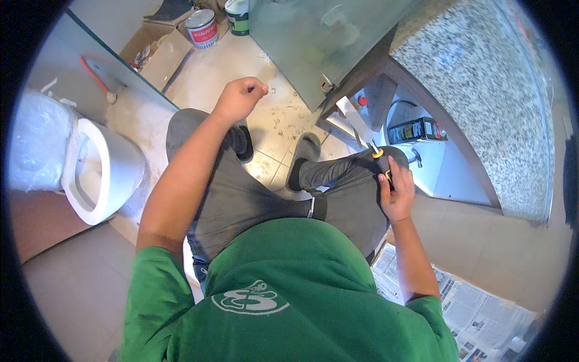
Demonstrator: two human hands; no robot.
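Note:
Raised above my left knee, my left hand (242,96) has its fingers curled together; whatever they may hold is too small or hidden to make out. On my right thigh, my right hand (395,187) grips a black-and-yellow handled tool (380,158) with a metal shaft pointing up toward the open cabinet. A pale flat strip (353,117) extends beyond the shaft, and I cannot tell whether it is joined. Inside the cabinet (457,175) are a dark carton (410,131), a red-capped item (362,100) and a metal fitting (415,157).
A wrapped white toilet (108,175) stands left beside a glass panel. At the back are a cardboard box (166,60), a red-labelled tin (202,30) and a green tub (238,18). A frosted glass door (319,42) adjoins the speckled countertop (482,90). Newspapers (476,308) lie lower right.

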